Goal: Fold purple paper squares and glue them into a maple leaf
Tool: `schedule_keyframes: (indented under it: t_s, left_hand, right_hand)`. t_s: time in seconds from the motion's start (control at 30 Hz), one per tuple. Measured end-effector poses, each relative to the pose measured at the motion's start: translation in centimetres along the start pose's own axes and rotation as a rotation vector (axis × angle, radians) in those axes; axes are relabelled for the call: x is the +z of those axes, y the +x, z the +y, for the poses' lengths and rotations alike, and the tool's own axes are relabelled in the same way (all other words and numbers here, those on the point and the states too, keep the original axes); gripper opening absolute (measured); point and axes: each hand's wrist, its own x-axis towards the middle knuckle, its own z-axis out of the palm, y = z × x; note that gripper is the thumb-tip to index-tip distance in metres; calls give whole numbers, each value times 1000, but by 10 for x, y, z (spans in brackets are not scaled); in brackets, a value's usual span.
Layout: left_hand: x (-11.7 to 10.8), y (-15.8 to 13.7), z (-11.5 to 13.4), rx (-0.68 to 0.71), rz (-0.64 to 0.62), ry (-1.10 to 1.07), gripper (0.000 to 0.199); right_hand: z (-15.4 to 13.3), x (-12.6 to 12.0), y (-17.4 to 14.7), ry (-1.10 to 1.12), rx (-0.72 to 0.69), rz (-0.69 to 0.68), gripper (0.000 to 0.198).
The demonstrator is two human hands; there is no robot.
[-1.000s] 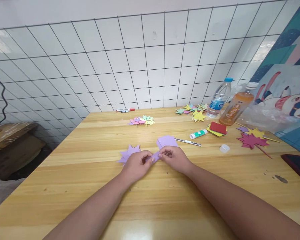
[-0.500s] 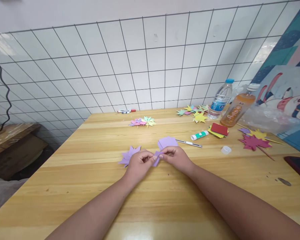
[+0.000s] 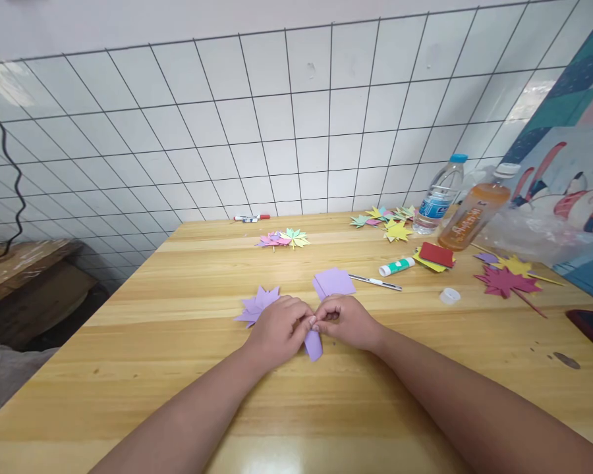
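Observation:
A small piece of purple paper (image 3: 313, 345) is pinched between my two hands above the wooden table (image 3: 227, 382), its lower end hanging toward me. My left hand (image 3: 281, 328) grips it from the left with thumb and fingers. From the right, my right hand (image 3: 346, 321) pinches the same piece, its fingertips touching those of the left. The upper part of the paper is hidden by my fingers. Just behind my left hand lies a purple paper leaf (image 3: 257, 306). Purple paper sheets (image 3: 333, 282) lie beyond my right hand, beside a slim craft knife (image 3: 375, 283).
A glue stick (image 3: 396, 266), its clear cap (image 3: 449, 296) and red and yellow paper (image 3: 435, 255) lie to the right. Behind them stand a water bottle (image 3: 437, 201) and an orange drink bottle (image 3: 477, 214). Paper leaves (image 3: 508, 282) lie far right; markers (image 3: 252, 218) lie at the back.
The purple paper has been turned, so its end now points down toward me. Both hands have drawn closer together, fingertips meeting. The view has shifted slightly.

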Motion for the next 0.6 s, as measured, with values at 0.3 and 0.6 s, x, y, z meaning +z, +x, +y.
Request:
schedule_keyframes:
  t_s: [0.3,0.6]
  left_hand:
    - [10,1,-6,-203,233,-219,21]
    - [7,3,-8,-368,386,-452,23]
  right_hand:
    - [-6,1,4,247,218,10,19]
    - [-5,-1,3,165,213,32,18]
